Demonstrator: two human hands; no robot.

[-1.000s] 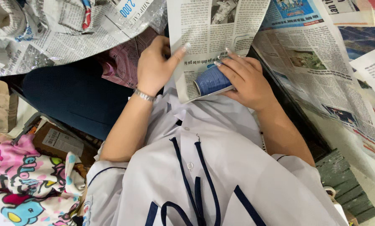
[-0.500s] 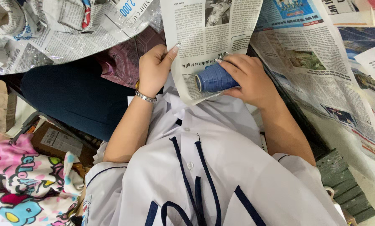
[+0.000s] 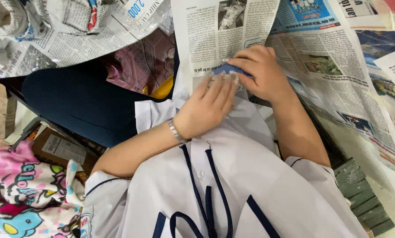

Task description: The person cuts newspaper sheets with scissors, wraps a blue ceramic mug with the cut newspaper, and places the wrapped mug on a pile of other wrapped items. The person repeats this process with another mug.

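Near the top centre, your right hand (image 3: pixel 263 72) pinches the blue object (image 3: pixel 227 69); keep your flat, spread left hand (image 3: pixel 208 105) pressing the newspaper sheet (image 3: pixel 206 39) tightly around it.

Cluttered home packing corner: spread printed newspaper sheets (image 3: pixel 321 66), crumpled newspaper bundles (image 3: pixel 52 35), brown labelled cardboard box (image 3: pixel 58 150), pink cartoon-print fabric (image 3: pixel 30 194), green wooden slatted pallet (image 3: pixel 360 194).
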